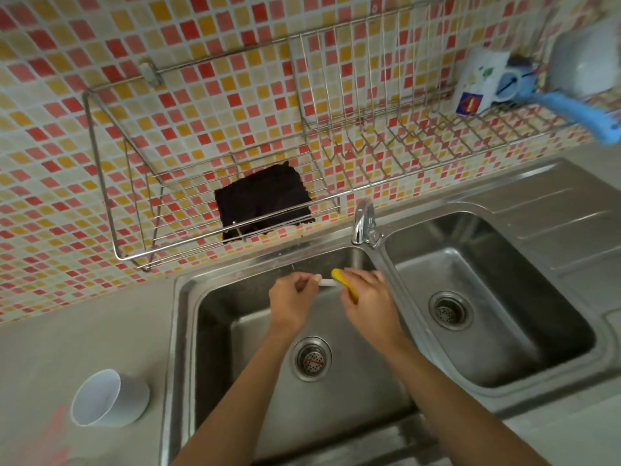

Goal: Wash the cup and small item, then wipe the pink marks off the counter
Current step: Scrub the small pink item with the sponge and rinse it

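Note:
Over the left sink basin, my left hand pinches a small white item that sticks out to the right. My right hand grips a yellow sponge pressed against that item's end. A white cup stands on the grey counter to the left of the sink, tilted in the wide-angle view. Faint pink marks smear the counter at the lower left, beside the cup.
A chrome tap stands between the two basins; the right basin holds nothing. A black cloth hangs on the wall-mounted wire rack. A mug and blue brush rest on the rack's right end.

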`<act>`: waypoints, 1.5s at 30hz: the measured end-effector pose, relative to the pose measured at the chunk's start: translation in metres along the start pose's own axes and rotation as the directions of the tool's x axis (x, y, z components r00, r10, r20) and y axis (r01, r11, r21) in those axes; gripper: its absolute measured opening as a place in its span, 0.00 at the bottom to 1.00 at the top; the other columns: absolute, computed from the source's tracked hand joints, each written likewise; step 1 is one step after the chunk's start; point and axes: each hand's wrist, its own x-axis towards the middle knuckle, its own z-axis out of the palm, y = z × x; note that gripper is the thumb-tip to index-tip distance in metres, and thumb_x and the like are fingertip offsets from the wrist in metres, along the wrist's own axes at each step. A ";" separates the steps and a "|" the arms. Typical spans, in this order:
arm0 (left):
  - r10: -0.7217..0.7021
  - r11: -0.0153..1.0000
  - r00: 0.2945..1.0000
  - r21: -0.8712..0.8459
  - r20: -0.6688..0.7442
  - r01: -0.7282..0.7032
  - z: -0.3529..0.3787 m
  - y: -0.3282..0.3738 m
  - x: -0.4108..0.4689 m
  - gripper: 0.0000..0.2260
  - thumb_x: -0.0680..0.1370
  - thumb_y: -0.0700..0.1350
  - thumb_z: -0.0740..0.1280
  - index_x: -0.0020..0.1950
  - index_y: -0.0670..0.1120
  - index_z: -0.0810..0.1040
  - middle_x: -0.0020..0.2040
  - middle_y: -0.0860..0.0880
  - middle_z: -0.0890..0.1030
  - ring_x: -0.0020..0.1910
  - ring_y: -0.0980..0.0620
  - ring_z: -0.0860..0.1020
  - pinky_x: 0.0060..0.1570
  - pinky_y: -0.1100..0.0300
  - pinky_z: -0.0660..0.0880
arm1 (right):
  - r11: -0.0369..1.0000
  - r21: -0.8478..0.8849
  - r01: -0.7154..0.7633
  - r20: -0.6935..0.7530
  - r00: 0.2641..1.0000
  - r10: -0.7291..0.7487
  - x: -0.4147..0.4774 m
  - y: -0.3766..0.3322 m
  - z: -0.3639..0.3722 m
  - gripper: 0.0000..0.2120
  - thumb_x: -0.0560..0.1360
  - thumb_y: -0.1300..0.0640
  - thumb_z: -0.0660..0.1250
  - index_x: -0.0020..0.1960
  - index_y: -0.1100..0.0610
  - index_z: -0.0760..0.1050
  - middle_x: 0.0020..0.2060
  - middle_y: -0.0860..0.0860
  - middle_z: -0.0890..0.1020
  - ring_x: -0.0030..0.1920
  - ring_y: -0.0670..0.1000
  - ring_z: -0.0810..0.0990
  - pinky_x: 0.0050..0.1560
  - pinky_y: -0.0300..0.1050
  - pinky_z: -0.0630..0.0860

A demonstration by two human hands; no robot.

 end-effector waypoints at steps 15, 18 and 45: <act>0.223 0.975 0.952 -0.062 0.209 -0.214 0.037 0.041 0.028 0.08 0.73 0.35 0.71 0.52 0.41 0.83 0.42 0.46 0.83 0.37 0.68 0.79 0.41 0.76 0.73 | 0.878 0.072 -0.473 0.384 0.826 0.413 0.074 0.081 -0.007 0.22 0.76 0.61 0.64 0.70 0.54 0.69 0.53 0.59 0.81 0.52 0.60 0.80 0.53 0.48 0.74; 0.256 0.966 0.944 -0.031 0.210 -0.255 0.042 0.038 0.028 0.10 0.73 0.38 0.72 0.54 0.44 0.83 0.45 0.49 0.85 0.42 0.64 0.81 0.47 0.71 0.76 | 0.875 0.071 -0.478 0.451 0.798 0.399 0.074 0.090 -0.008 0.25 0.76 0.61 0.64 0.72 0.51 0.65 0.59 0.57 0.79 0.55 0.57 0.79 0.55 0.45 0.73; 0.412 0.905 0.882 0.013 0.228 -0.425 0.039 0.039 0.022 0.09 0.75 0.42 0.71 0.54 0.50 0.84 0.50 0.57 0.84 0.49 0.62 0.81 0.55 0.62 0.76 | -0.230 0.593 -0.772 0.761 0.445 0.472 0.014 0.093 -0.032 0.16 0.77 0.62 0.62 0.65 0.58 0.72 0.56 0.62 0.77 0.45 0.58 0.81 0.33 0.44 0.80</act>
